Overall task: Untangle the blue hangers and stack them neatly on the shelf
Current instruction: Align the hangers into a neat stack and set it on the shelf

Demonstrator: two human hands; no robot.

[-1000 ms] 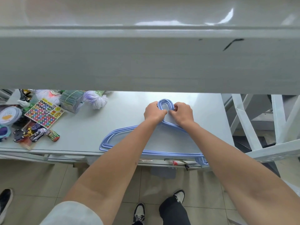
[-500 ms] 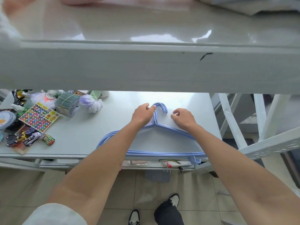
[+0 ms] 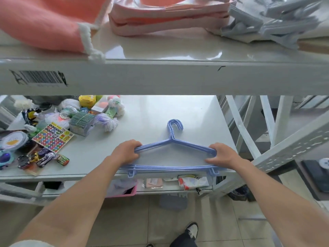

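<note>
With toy cars (image 3: 44,158), a colourful sticker sheet (image 3: 53,138) and other small goods crowding the left of the white metal shelf (image 3: 151,111), a person squares up a stack of thin blue plastic hangers (image 3: 171,139) lying flat on its bare right half. The left hand (image 3: 124,152) is curled shut around the stack's left shoulder; the right hand (image 3: 222,154) is closed on the right shoulder. The hooks point far, nested together. Even pressure from both ends should align them. The bottom bars sit at the shelf's near edge, small clips overhanging, so a nudge farther in looks wise. Open room lies far and right; the upper shelf's lip (image 3: 160,77) hangs close overhead.
</note>
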